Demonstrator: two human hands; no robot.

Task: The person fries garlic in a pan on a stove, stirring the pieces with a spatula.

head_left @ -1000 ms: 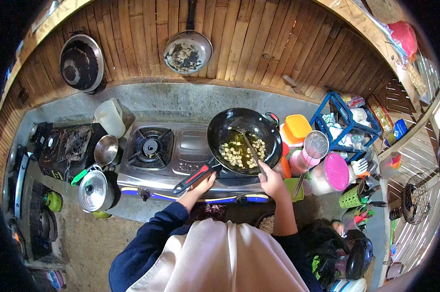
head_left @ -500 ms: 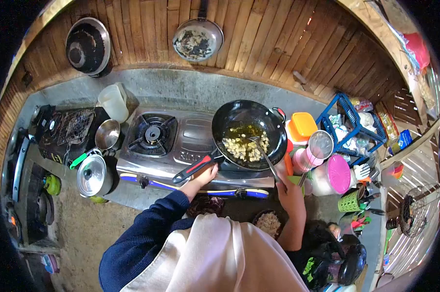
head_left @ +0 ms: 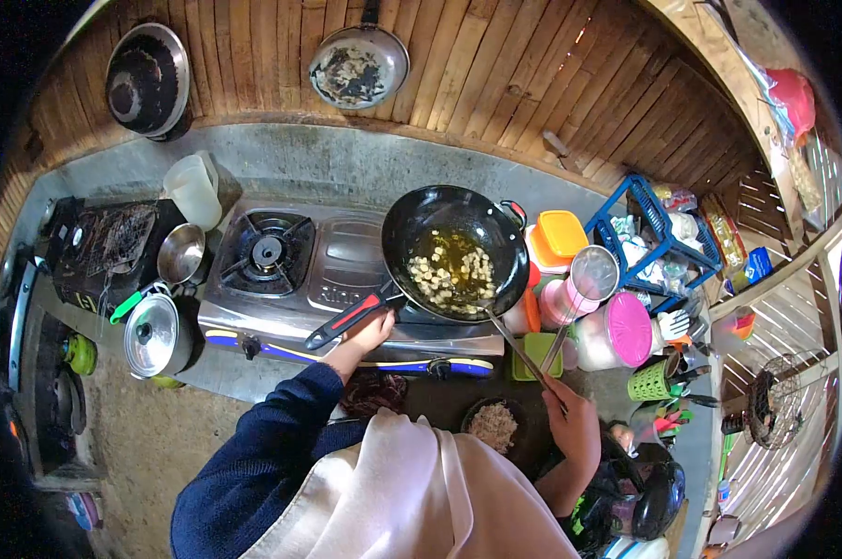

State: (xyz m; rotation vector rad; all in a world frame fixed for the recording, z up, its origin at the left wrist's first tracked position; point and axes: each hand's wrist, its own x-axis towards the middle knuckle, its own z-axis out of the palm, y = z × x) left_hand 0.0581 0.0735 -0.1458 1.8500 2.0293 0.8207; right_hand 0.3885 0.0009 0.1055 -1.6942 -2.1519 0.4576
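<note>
A black wok [head_left: 411,219] sits on the right burner of the stove, with small pale chopped pieces [head_left: 449,276] in yellowish oil. My left hand [head_left: 372,332] is closed at the base of the wok's black-and-red handle [head_left: 344,321], its fingers partly hidden. My right hand [head_left: 575,427] grips the long metal handle of a spatula [head_left: 517,351]. The spatula's head dips in at the wok's near side, beside the food, and its exact shape is hard to make out.
Left of the wok is the stove's bare burner [head_left: 266,252]. A lidded pot [head_left: 155,337] and a small saucepan [head_left: 182,253] stand farther left. Right of the wok are an orange container [head_left: 560,235], a strainer [head_left: 595,272], a pink-lidded jar [head_left: 629,331] and a blue basket [head_left: 663,233].
My right hand has drawn the spatula back toward me, from the middle of the food to the wok's near edge. The pieces lie more spread out. My left hand stays at the handle.
</note>
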